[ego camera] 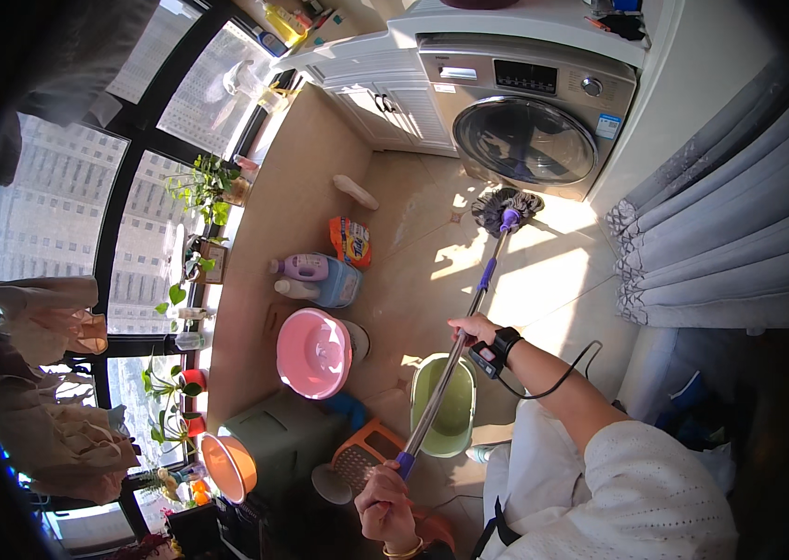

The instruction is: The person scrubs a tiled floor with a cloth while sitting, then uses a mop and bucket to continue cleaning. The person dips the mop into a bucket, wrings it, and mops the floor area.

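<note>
A twist mop with a steel pole and purple fittings (485, 274) slants across the view, its grey strand head (506, 208) resting on the tiled floor before the washing machine (527, 105). My right hand (475, 327), with a black band and small device at the wrist, grips the middle of the pole. Lower down, my left hand (387, 498), wearing a gold bracelet, is closed round the pole's end by the purple grip. Beneath the pole lies a green plastic basin (461, 413).
Left of the mop are a pink basin (314, 353), detergent bottles (305, 267), a Tide bag (350, 241) and an orange perforated stool (359, 455). A dark storage box (282, 434) and an orange bowl (228, 469) stand lower left. Grey curtains (730, 231) hang at right. Potted plants (209, 189) line the windowsill.
</note>
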### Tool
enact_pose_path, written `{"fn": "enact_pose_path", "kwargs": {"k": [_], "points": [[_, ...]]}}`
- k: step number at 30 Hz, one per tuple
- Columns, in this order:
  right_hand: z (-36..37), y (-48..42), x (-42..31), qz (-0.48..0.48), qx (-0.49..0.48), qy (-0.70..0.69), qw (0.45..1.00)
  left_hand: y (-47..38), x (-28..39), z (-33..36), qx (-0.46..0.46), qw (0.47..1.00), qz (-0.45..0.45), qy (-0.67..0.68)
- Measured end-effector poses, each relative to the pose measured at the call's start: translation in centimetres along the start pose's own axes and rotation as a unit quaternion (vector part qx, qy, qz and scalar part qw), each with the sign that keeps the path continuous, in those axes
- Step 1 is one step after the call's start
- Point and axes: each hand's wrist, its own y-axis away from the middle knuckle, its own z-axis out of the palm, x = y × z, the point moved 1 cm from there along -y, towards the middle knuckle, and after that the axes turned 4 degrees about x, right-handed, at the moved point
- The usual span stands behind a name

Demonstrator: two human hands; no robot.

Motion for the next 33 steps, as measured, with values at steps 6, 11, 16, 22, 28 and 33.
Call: {"fn": "enact_pose_path", "kwargs": {"k": [6, 11, 16, 22, 28, 33], "points": [[10.1, -0.4, 5.3, 0.055, -0.108, 0.002, 0.993, 3.1, 3.1, -4.2, 0.104, 0.994, 0.006, -0.042], [15.0, 4.8, 12.0, 0.098, -0.137, -0.014, 0.986, 5.9, 8.9, -9.3, 0.135, 0.99, -0.019, -0.033], [10.6, 9.4, 15.3, 0.116, -0.098, 0.007, 0.988, 8.8, 9.8, -9.9, 0.183, 0.903, -0.216, -0.323], [8.4, 6.8, 11.5, 0.131, -0.051, 0.144, 0.98, 8.0, 7.8, -7.0, 0.27, 0.953, -0.133, -0.022], [9.6, -3.7, 2.5, 0.043, -0.037, 0.099, 0.993, 1.0, 0.1, -4.9, 0.188, 0.976, -0.08, -0.072], [8.4, -10.9, -6.9, -0.098, 0.071, 0.109, 0.987, -5.3, -10.6, 0.0, 0.107, 0.994, 0.033, 0.007]]}}
